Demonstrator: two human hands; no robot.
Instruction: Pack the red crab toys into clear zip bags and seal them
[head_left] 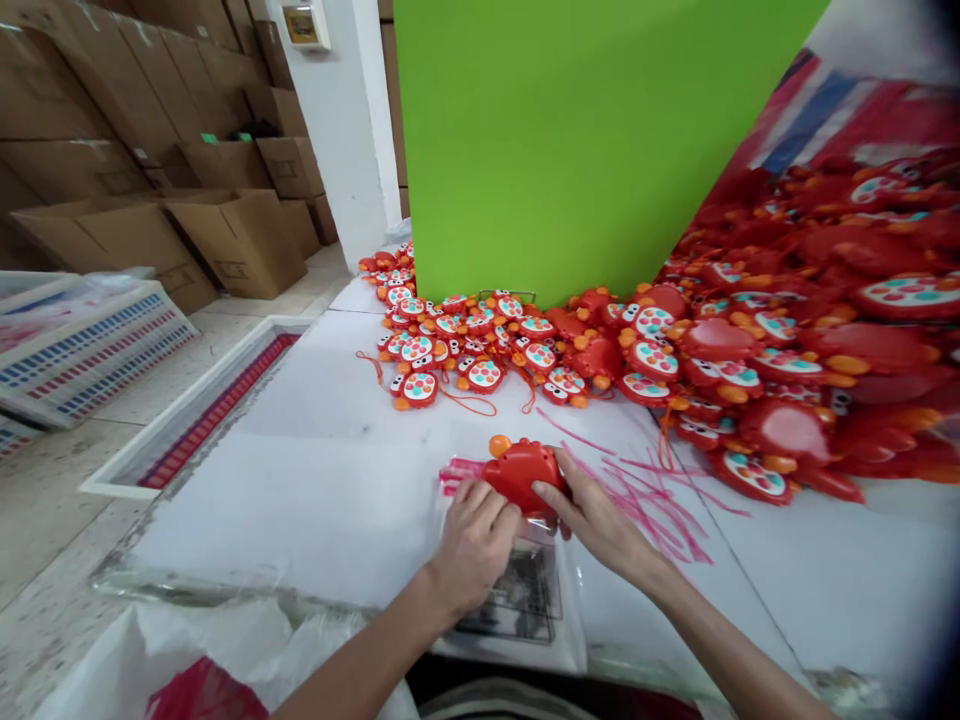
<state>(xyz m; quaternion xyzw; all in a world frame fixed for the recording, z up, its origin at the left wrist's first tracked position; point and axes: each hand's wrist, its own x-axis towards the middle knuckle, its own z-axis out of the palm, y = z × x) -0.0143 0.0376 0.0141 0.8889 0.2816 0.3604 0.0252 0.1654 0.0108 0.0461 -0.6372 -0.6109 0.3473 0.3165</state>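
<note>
Toy [527, 470] in R hand [592, 512], L hand [478, 545] at its near edge

Toy's just over far end of bag [568, 635], plain red side up. R hand holds it: thumb on top, fingers round the side, narrow grip. L hand: fingers curled in against toy, tips hidden, so can't tell if they pinch anything. Step now is prob. close handwork on this one toy. Next move prob. calls for R hand holding steady & L fingers doing the fine bit, w/o snagging the bag's thin film. FYI: pink bundle [456, 474] by bag's far L corner; loose strips [667, 512] to R of bag; pile [481, 374] of similar toys well beyond bag, green board [585, 150] standing beyond bag too, behind part of pile
</note>
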